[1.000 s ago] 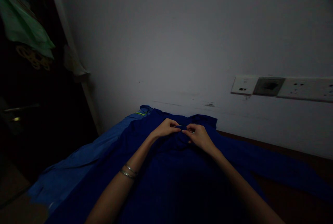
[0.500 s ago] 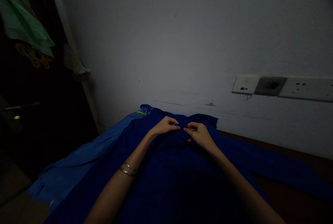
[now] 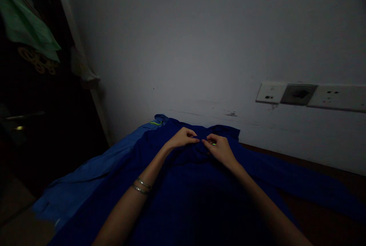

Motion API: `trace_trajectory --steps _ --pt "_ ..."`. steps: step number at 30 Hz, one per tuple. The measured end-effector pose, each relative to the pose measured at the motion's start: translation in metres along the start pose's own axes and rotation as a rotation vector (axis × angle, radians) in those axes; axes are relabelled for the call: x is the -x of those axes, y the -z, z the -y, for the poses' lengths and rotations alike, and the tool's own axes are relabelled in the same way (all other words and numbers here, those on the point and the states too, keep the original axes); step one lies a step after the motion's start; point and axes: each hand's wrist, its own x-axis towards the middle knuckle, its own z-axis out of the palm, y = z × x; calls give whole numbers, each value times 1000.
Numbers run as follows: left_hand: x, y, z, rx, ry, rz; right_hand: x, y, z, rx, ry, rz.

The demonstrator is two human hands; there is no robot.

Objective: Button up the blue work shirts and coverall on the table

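A dark blue long-sleeved shirt [image 3: 183,188] lies spread out in front of me, its collar end toward the wall. Just below the collar, my left hand [image 3: 184,137] pinches the cloth between thumb and fingers. Close beside it, my right hand [image 3: 217,147] pinches the same cloth, thumb and fingertip facing the left ones across a small gap. A small yellow-green spot shows at the right hand's fingers. Whether a button sits between the fingertips is too dark to tell. Two bracelets [image 3: 141,185] circle my left wrist.
Under the shirt's left side lies a lighter blue garment [image 3: 94,173] with a yellow-green stripe. A dark brown surface [image 3: 311,215] shows at the right. Sockets and switches [image 3: 300,94] line the wall. At the left stands a dark door with a handle [image 3: 24,116] and a hanging green cloth [image 3: 31,24].
Both hands stay pinched on the shirt below the collar. The right fingers have shifted very slightly; otherwise the shirt lies the same.
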Motion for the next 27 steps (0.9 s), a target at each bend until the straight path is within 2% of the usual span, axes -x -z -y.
trace_trajectory --steps 5,10,12,19,27 --pt "-1 -2 3 10 -38 24 1 -2 0 211 165 -89" --pt "-1 -6 2 -37 -70 -17 2 -4 -2 259 210 -124" --pt "0 -10 -2 -77 -87 -67 2 -4 -4 224 183 -150" --pt "-3 -32 -12 -148 -116 -375 -1 -3 -15 57 80 -174" --pt "-3 -43 -5 -91 -214 -473 -1 0 -8 206 179 -210"
